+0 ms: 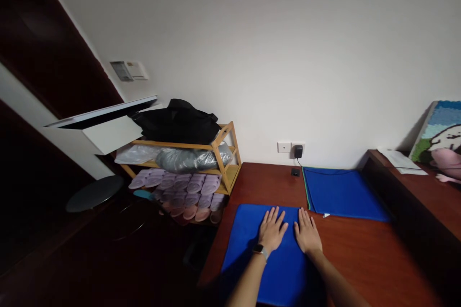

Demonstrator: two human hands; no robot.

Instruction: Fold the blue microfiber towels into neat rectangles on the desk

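A blue cloth (248, 235) lies spread on the reddish-brown wooden desk (360, 249), close to its left edge. My left hand (272, 230) rests flat on the middle of the cloth, fingers stretched out; a watch (260, 250) is on that wrist. Flat near the cloth's right edge lies my right hand (307, 232), its fingers also stretched. Neither hand grips anything. Behind and to the right is a second blue cloth (344, 192), with a green edge on its left side and a small white tag.
Left of the desk stands a wooden rack (225, 163) with a black bag (178, 122), plastic-wrapped items and several slippers (180, 182). A black plug (298, 151) sits in the wall socket, its cable trailing right. A raised ledge (428, 192) holds papers and a pink plush toy (448, 163).
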